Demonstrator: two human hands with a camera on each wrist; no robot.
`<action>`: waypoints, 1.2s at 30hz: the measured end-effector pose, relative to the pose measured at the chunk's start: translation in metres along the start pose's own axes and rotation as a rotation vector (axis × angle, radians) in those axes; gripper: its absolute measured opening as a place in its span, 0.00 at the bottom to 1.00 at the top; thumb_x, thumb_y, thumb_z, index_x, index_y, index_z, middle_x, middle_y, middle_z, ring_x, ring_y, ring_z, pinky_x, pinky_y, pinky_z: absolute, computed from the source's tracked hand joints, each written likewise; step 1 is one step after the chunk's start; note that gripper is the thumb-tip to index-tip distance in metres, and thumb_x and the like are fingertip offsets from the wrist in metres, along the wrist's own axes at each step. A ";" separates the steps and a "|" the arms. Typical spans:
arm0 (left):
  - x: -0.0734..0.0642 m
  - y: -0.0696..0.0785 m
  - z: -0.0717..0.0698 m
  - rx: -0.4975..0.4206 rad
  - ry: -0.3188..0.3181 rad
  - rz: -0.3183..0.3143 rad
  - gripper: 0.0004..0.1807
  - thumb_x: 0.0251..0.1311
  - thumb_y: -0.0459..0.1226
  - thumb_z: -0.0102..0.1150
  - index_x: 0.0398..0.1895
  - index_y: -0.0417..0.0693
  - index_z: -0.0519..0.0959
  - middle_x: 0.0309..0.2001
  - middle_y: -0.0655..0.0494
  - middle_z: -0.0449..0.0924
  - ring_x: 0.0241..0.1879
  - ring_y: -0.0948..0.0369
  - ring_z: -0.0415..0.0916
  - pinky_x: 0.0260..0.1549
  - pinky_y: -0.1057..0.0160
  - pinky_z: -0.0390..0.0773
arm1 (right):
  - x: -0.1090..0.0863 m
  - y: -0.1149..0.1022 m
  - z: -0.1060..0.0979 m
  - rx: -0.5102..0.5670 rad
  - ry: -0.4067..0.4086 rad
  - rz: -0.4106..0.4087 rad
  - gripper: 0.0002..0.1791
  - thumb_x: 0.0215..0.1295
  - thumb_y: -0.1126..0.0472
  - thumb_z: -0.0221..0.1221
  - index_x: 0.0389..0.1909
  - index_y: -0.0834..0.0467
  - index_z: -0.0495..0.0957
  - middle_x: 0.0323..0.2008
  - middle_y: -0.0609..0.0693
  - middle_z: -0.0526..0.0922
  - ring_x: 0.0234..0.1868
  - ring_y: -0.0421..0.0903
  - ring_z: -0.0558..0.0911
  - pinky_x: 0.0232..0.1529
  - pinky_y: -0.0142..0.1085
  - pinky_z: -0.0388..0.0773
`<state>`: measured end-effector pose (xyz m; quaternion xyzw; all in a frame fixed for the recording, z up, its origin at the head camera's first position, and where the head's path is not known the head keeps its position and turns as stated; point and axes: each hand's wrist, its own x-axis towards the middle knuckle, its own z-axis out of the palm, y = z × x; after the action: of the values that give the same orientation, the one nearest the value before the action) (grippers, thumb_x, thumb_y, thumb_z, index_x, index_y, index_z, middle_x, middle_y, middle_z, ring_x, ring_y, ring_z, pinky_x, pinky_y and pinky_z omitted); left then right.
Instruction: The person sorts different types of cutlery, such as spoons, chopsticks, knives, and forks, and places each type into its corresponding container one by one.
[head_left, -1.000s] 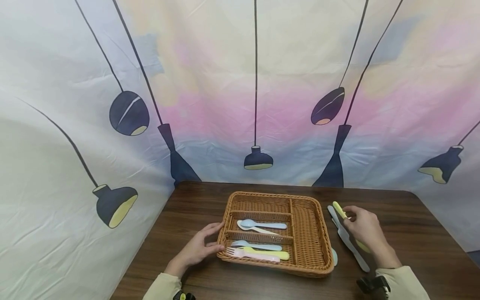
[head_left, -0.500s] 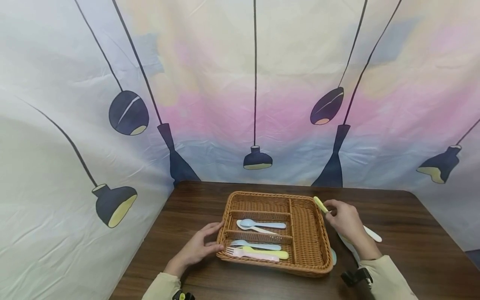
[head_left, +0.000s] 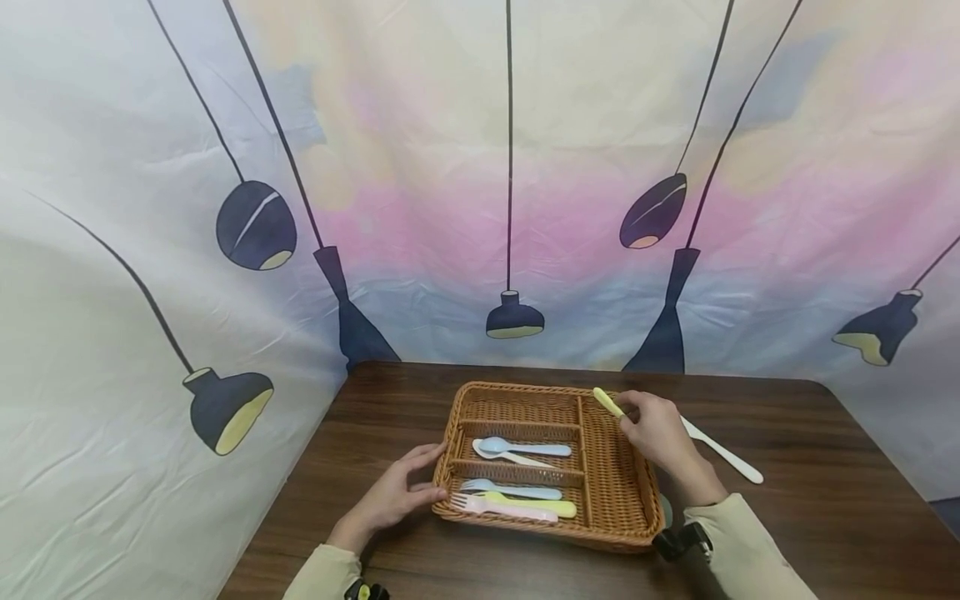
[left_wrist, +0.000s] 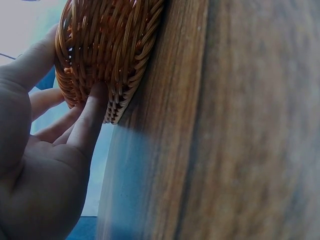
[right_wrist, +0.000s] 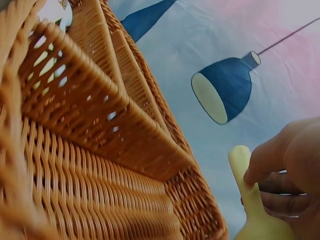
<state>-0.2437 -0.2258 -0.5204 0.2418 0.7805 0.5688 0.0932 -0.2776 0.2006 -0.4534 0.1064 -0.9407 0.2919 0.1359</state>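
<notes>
A brown wicker cutlery basket (head_left: 621, 533) with several compartments stands on the table. My left hand (head_left: 401, 493) rests against its left side, fingers fairly straight; in the left wrist view the fingertips touch the outer weave. Over the basket's right compartment, my right hand (head_left: 662, 433) pinches a yellow knife (head_left: 607, 403) by its handle; its blade end is hidden behind the hand in the head view. Inside the basket, the front compartment holds a blue fork (head_left: 517, 492), a yellow utensil (head_left: 564, 508) and a pink fork (head_left: 510, 508). A blue spoon (head_left: 536, 451) and a white spoon (head_left: 525, 461) share the middle one.
A white knife (head_left: 731, 458) lies on the dark wooden table (head_left: 817, 467) right of the basket. A pale blue-green piece (head_left: 667, 508) shows partly beside the basket's right edge. Behind the table hangs a cloth printed with lamps (head_left: 515, 317).
My right hand has carried the yellow knife leftward from the table to above the right compartment, uncovering the white knife. The forearm now hides the grey-blue knife. My left hand has stayed put.
</notes>
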 end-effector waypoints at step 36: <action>0.000 -0.003 0.000 0.002 -0.005 -0.004 0.41 0.57 0.36 0.68 0.72 0.36 0.60 0.70 0.33 0.55 0.64 0.35 0.64 0.55 0.64 0.80 | 0.017 -0.060 0.033 0.025 -0.058 -0.060 0.14 0.60 0.69 0.63 0.46 0.56 0.83 0.36 0.51 0.85 0.29 0.42 0.81 0.18 0.30 0.73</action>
<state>-0.2443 -0.2265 -0.5229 0.2419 0.7812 0.5674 0.0960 -0.2829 0.1315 -0.4432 0.1448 -0.9369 0.2964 0.1160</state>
